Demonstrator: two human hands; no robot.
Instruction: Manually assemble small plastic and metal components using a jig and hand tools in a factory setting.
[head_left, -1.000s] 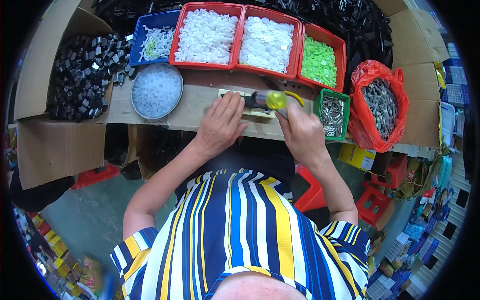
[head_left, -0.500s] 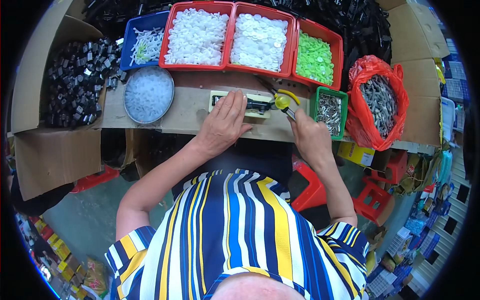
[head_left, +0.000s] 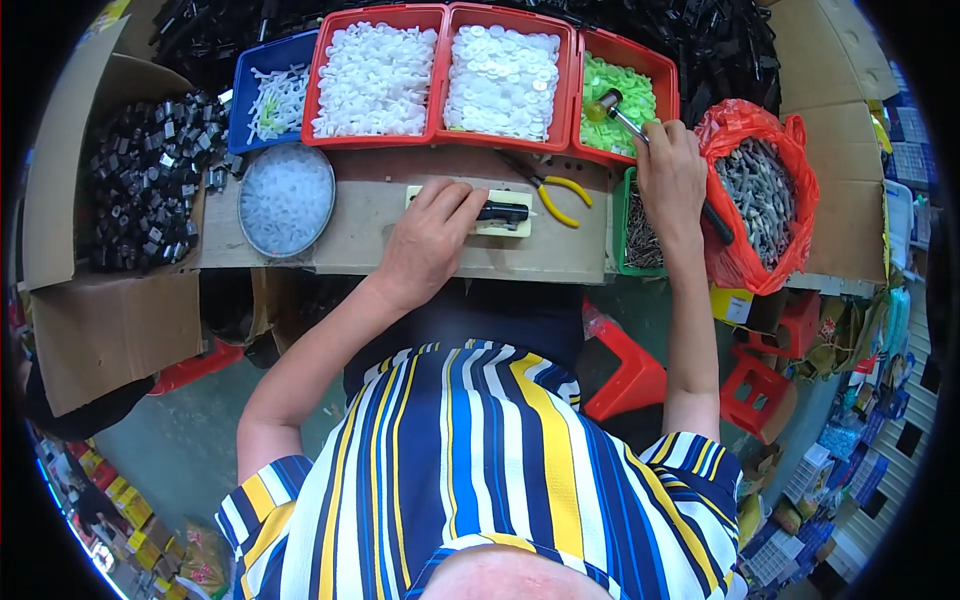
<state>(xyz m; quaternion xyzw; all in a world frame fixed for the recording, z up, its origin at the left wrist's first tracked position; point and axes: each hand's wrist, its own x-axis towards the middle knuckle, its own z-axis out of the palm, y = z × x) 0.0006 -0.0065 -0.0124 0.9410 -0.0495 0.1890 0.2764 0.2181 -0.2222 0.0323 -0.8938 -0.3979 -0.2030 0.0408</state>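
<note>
My left hand [head_left: 430, 245] has its fingers bent together over a black plastic part [head_left: 503, 211], gripping its left end. The part lies in a cream rectangular fixture block [head_left: 516, 228] on the bench. My right hand [head_left: 670, 175] is raised at the right, closed round a small hammer [head_left: 628, 125] with a metal shaft, a dark handle and a clear yellowish head. The hammer's head is above the green pieces [head_left: 640, 78] in a red bin. Beside the fixture lie pliers [head_left: 565, 205] with yellow handles.
Red bins [head_left: 436, 132] of white pieces and a blue bin [head_left: 240, 115] stand behind. A round metal dish [head_left: 330, 215] is at the left, near a carton of black parts [head_left: 150, 180]. A green tray [head_left: 625, 262] of metal pins and a red bag [head_left: 790, 265] are at the right.
My right hand has moved up and to the right, lifting the hammer away from the fixture. My left hand's fingers, flatter before, are now bent on the black part.
</note>
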